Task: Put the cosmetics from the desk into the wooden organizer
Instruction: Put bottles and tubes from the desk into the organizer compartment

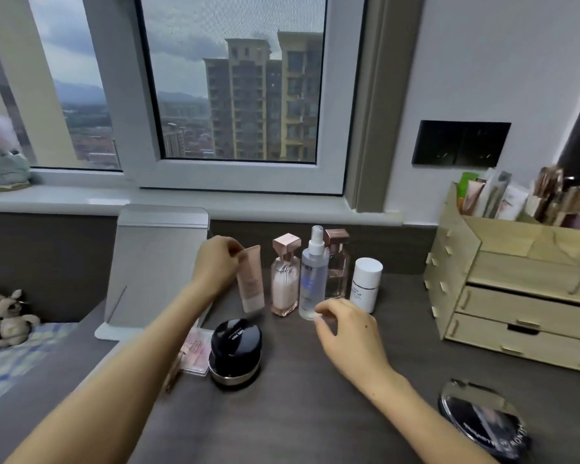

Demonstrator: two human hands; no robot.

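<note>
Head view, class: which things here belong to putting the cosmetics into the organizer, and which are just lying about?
Job: pink tube, held by the left hand; pink perfume bottle; spray bottle; white bottle; black jar; wooden organizer.
Lying about: standing mirror; plush rabbit; plant pot; wall switch.

Dark wood-grain desk [298, 413] fills the lower frame. Centre row, left to right, all standing: pink tube [252, 283], pink perfume bottle [284, 283], clear spray bottle [312, 276] with a second perfume bottle [339, 272] just behind it, white bottle [366, 284]; black jar [235, 349] and flat pink palette [195, 353] sit in front of the tube. Tilted stand mirror [154, 262] centre-left, wooden organizer [516, 296] at right edge, round black mirror [482, 420] lower right.
</note>
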